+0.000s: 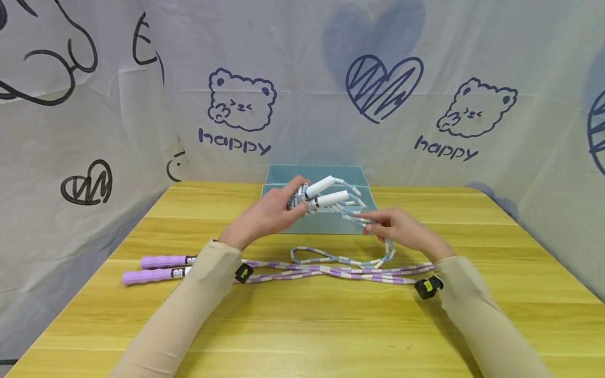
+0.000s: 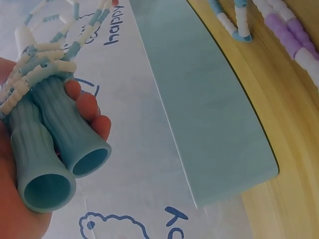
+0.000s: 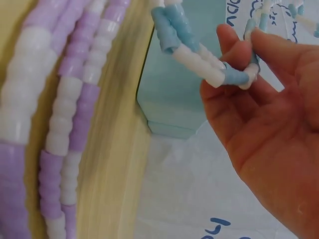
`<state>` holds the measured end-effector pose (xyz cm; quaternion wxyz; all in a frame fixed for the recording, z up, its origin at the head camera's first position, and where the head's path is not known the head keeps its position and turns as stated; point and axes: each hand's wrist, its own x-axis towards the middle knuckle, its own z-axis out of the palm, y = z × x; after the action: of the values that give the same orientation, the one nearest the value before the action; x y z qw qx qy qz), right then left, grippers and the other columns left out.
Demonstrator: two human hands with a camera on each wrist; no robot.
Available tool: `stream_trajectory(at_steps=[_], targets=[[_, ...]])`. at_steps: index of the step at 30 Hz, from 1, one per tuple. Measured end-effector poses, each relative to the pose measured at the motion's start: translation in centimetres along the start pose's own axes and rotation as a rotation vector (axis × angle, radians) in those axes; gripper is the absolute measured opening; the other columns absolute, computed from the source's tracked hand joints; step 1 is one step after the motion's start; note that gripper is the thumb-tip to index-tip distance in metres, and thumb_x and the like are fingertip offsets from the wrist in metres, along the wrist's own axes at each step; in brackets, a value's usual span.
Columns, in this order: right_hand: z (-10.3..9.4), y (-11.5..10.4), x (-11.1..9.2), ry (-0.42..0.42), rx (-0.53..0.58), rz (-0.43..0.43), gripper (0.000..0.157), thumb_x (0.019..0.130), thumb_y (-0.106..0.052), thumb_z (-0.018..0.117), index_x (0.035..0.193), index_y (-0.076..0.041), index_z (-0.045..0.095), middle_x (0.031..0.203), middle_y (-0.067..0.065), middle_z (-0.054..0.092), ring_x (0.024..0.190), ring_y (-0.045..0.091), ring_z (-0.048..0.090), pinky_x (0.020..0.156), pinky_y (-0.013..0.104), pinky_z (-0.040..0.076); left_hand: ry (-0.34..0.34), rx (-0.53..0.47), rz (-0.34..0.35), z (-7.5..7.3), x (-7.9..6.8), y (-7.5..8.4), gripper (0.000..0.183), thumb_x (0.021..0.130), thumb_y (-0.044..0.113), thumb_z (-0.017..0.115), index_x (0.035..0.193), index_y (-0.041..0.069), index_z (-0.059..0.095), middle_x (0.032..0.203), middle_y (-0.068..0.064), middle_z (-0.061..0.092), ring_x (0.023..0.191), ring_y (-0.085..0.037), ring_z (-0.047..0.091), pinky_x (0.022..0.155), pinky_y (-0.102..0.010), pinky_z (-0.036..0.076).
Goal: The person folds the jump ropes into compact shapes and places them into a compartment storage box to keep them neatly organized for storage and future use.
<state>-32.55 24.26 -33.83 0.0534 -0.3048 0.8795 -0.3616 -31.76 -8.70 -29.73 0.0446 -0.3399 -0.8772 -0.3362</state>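
Note:
My left hand [image 1: 271, 211] grips the two handles [image 2: 65, 124] of a blue and white beaded jump rope, with coils of the rope wrapped around them. The handles' white ends [image 1: 331, 198] point right in the head view. Between thumb and fingers, my right hand [image 1: 402, 228] pinches a strand of the same beaded rope [image 3: 209, 67]. From there a loop [image 1: 340, 259] hangs down and trails over the table. Behind both hands stands a light blue box [image 1: 321, 226] with its lid raised at the back. The left hand partly covers the box.
A purple and white beaded jump rope [image 1: 326, 271] lies stretched across the wooden table [image 1: 321, 325] in front of the box. Its purple handles [image 1: 151, 275] point left, partly behind the left forearm. A printed cloth [image 1: 302, 94] hangs behind the table.

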Motion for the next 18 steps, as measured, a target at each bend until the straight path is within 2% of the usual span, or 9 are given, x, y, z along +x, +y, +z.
stream_trajectory(at_steps=[8, 12, 15, 18], targets=[[0.0, -0.2, 0.0, -0.075, 0.008, 0.011, 0.039, 0.1, -0.008, 0.057, 0.138, 0.001, 0.054, 0.1, 0.017, 0.07, 0.066, 0.023, 0.052, 0.06, 0.029, 0.045, 0.026, 0.03, -0.029, 0.0, 0.1, -0.1, 0.035, 0.102, 0.03, 0.05, 0.134, 0.024, 0.038, 0.085, -0.006, 0.059, 0.052, -0.017, 0.046, 0.046, -0.03, 0.04], [-0.1, -0.5, 0.0, -0.092, 0.018, 0.027, 0.033, 0.099, -0.007, 0.057, 0.131, 0.002, 0.06, 0.095, 0.018, 0.068, 0.068, 0.027, 0.053, 0.061, 0.03, 0.046, 0.045, 0.033, -0.043, 0.1, 0.1, -0.2, 0.051, 0.102, 0.032, 0.05, 0.148, 0.038, 0.027, 0.072, -0.007, 0.054, 0.046, -0.016, 0.04, 0.041, -0.029, 0.037], [-0.2, -0.8, -0.1, -0.11, 0.014, 0.035, 0.027, 0.099, -0.006, 0.057, 0.124, 0.003, 0.065, 0.093, 0.018, 0.068, 0.073, 0.034, 0.058, 0.065, 0.032, 0.05, 0.052, 0.045, -0.037, 0.0, 0.2, -0.2, 0.06, 0.103, 0.034, 0.05, 0.151, 0.048, 0.017, 0.065, -0.007, 0.05, 0.044, -0.015, 0.037, 0.039, -0.028, 0.035], [-0.2, -1.1, -0.2, -0.132, 0.006, 0.04, 0.027, 0.099, -0.006, 0.057, 0.123, 0.003, 0.065, 0.094, 0.016, 0.07, 0.079, 0.039, 0.061, 0.07, 0.036, 0.052, 0.055, 0.064, -0.018, 0.0, 0.2, -0.3, 0.057, 0.104, 0.034, 0.049, 0.151, 0.048, 0.02, 0.067, -0.006, 0.05, 0.044, -0.014, 0.037, 0.039, -0.027, 0.034]])
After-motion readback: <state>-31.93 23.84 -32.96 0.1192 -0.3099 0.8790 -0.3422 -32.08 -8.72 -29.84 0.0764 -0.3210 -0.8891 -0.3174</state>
